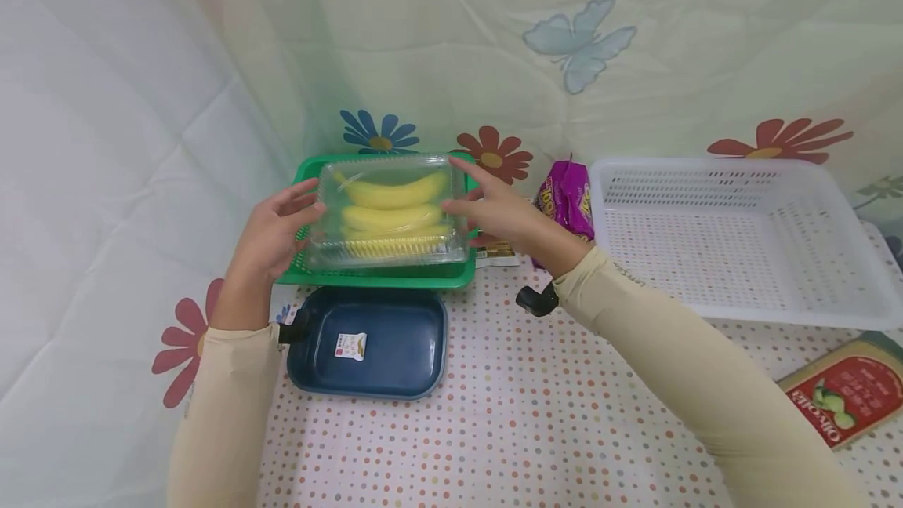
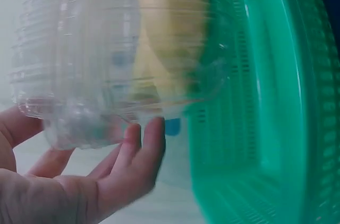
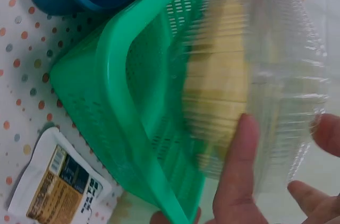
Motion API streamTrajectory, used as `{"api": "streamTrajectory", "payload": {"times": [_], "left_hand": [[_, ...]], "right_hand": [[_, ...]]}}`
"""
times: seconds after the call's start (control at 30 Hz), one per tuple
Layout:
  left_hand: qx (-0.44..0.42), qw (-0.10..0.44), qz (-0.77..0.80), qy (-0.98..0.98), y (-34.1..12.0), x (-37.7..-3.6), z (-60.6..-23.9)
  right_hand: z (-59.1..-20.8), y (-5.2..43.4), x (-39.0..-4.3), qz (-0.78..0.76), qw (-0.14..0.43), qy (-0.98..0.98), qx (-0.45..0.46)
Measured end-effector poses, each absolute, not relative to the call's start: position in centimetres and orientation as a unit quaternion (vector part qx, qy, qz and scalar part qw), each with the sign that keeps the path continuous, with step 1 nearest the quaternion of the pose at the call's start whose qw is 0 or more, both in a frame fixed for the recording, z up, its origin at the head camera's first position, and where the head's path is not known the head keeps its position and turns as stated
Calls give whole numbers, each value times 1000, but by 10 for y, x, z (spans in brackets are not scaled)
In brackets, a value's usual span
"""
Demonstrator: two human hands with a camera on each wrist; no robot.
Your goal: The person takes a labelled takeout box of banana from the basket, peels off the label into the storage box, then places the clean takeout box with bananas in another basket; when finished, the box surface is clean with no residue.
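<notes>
A clear plastic clamshell box (image 1: 330, 226) with yellow bananas (image 1: 391, 194) inside is held between both hands over a green basket (image 1: 381, 282). At the box's left end, my left hand (image 1: 264, 234) grips the edge with thumb and fingers. My right hand (image 1: 506, 214) holds the opposite end, its fingers spread along the side. From the right wrist view, the box (image 3: 287, 65) appears tilted above the basket's opening, its lid down. The left wrist view shows fingertips (image 2: 154, 134) against the box's end; motion blurs the bananas there.
A blue tray (image 1: 395, 343) holding a small white packet (image 1: 350, 346) stands in front of the basket. Right of it are a flat pouch (image 3: 66, 181), a purple snack bag (image 1: 567, 198) and a white basket (image 1: 741, 308). A red-labelled container (image 1: 850, 390) lies at far right.
</notes>
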State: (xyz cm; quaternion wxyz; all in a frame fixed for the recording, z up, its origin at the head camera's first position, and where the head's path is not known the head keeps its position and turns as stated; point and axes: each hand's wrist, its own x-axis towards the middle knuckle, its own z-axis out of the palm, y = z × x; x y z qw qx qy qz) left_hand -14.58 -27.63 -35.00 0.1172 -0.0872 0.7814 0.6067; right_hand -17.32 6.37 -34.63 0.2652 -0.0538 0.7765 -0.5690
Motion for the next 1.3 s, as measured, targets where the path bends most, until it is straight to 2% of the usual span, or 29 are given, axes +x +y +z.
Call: {"api": "streamTrajectory", "payload": {"times": [0.6,0.93,1.3], "left_hand": [[-121,181,628,747,-304,-188,-389],[-125,213,641,727,-316,-198,-405],[-145,220,650,713,-319,-206,-417]], "right_hand": [[-381,29,-202,-583,329,743,-9],[-391,18,-203,-568,320,758,-24],[-397,10,-203,-550,318,772,-25]]}}
